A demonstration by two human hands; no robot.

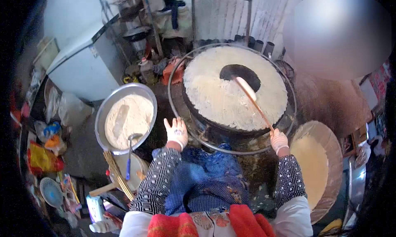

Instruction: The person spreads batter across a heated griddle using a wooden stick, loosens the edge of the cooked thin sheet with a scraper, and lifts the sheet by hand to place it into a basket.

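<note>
My right hand (279, 141), in a pale glove, is closed round the wooden handle of a batter spreader (246, 89). The spreader's white blade lies on the large round griddle (194, 100), partly over a bare dark patch. Pale batter (222, 107) covers most of the griddle in a thin layer around that patch. My left hand (177, 132), also gloved, has its fingers apart and holds nothing. It is beside the metal ring (170, 95) that runs around the griddle; I cannot tell whether they touch.
At left stands a metal basin (99, 123) of thick pale dough or batter, with a blue-handled ladle (129, 160) at its rim. A large lined tub (335, 154) of yellowish batter stands at right. A white chest freezer (88, 66) is at the back left.
</note>
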